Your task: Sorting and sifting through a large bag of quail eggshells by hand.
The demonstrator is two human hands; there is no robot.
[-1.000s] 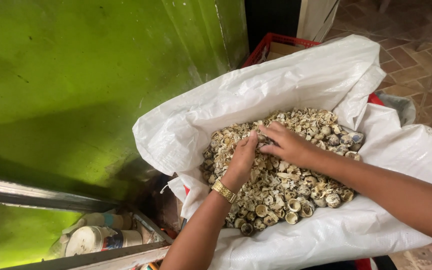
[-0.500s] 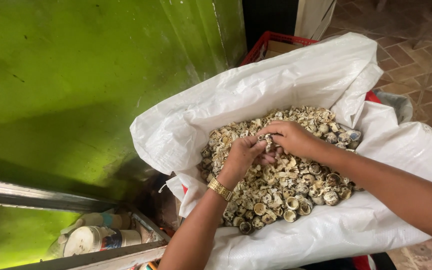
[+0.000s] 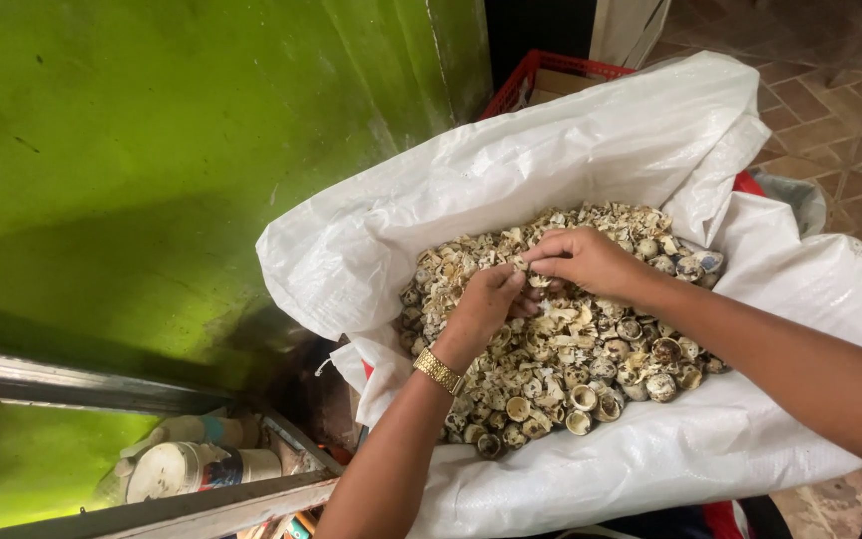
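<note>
Head view: my hands in the shells.
My left hand (image 3: 486, 304) and right hand (image 3: 581, 260) (both curled, fingertips pinched together) rest on the shells (image 3: 571, 349) heaped beneath them in the white sack (image 3: 511, 170).

Left hand (image 3: 486, 299) on shell heap (image 3: 561, 339), fingers curled, gold watch (image 3: 438, 370) on wrist. Right hand (image 3: 579, 260) just above, fingertips pinching small shell piece, touching left fingers. Shells small, tan, speckled, many broken, cup-shaped. Heap fills open white woven sack (image 3: 511, 170), mouth folded back. Red crate (image 3: 541, 75) behind sack. Green wall (image 3: 152, 150) at left. Metal frame (image 3: 102, 389) lower left, white tub (image 3: 167, 471) inside. Brick floor (image 3: 850, 90) upper right.
</note>
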